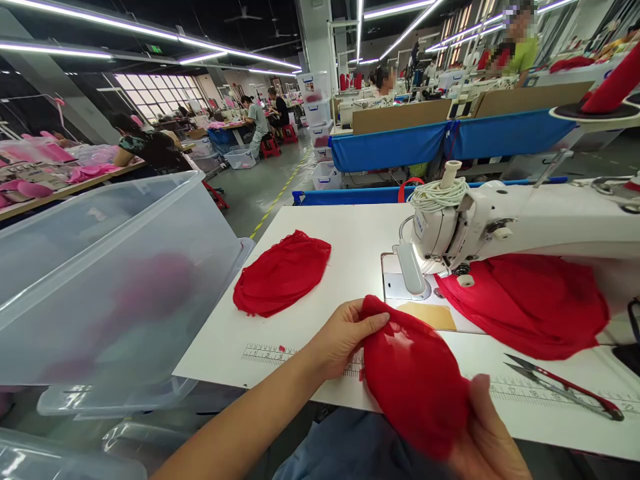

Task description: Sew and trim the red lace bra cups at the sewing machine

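Note:
A rounded piece of thin red fabric [407,373] is stretched between my two hands at the table's front edge. My left hand [347,337] pinches its upper left end between thumb and fingers. At its lower right end, my right hand [487,433] holds the cloth, with the fingers partly hidden behind it. A pale patch shows through the fabric near my left thumb. Beyond my hands stands a white sewing machine [450,227], its needle area above the metal plate. A stack of red fabric pieces [530,303] lies under the machine's arm. Another red fabric pile [283,273] rests on the left.
Thread snips [565,387] with red handles lie at the right of the white table [350,247]. A large translucent plastic bin [125,287] stands against the left side. A red thread cone [610,83] is at upper right. Several people sit at other workstations behind.

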`<state>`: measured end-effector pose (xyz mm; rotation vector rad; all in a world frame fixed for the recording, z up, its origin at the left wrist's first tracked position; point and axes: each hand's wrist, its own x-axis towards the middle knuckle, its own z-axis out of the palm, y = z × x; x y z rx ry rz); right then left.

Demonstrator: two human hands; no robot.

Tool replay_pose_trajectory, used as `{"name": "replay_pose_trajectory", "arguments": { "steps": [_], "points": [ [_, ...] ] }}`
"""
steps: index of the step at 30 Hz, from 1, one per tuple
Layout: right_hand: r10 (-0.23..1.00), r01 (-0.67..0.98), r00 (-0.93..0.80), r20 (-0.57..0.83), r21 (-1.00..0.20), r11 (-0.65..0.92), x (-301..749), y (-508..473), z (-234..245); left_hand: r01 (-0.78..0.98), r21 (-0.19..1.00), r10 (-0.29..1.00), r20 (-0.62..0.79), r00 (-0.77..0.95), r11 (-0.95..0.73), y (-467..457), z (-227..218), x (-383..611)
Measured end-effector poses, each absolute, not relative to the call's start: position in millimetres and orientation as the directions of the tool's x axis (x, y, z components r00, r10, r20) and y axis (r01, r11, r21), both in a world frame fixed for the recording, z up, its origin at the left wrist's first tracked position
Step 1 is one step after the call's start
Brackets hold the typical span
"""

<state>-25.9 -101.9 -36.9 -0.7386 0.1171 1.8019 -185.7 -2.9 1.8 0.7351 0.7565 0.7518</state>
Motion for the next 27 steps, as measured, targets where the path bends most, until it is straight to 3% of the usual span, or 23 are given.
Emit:
{"name": "replay_pose_trajectory", "arguments": {
  "steps": [5,10,14,21,27],
  "points": [
    [0.823,-0.821,-0.039,-0.567,-0.451,-0.350,-19,-94,-33,-0.242,0.870,0.787,-0.230,0.573,0.430,-4,9,-184],
    [0.864,-0.705,0.137,-0.484,-0.660,-0.258,-4,-95,-42,-0.233,0.846,0.813,-0.328,0.480,0.479,-1,5,-184],
    [0.866,-0.768,0.173,-0.469,-0.614,-0.179,-2,-92,-32,-0.212,0.843,0.815,-0.364,0.452,0.494,3,3,-184],
    [0.813,-0.794,0.203,-0.546,-0.577,-0.190,-1,-81,-25,-0.317,0.770,0.784,-0.353,0.511,0.554,5,4,-186],
    [0.868,-0.744,0.018,-0.496,-0.587,-0.320,-4,-91,-35,-0.295,0.830,0.832,-0.312,0.460,0.474,4,2,-182]
  ]
}}
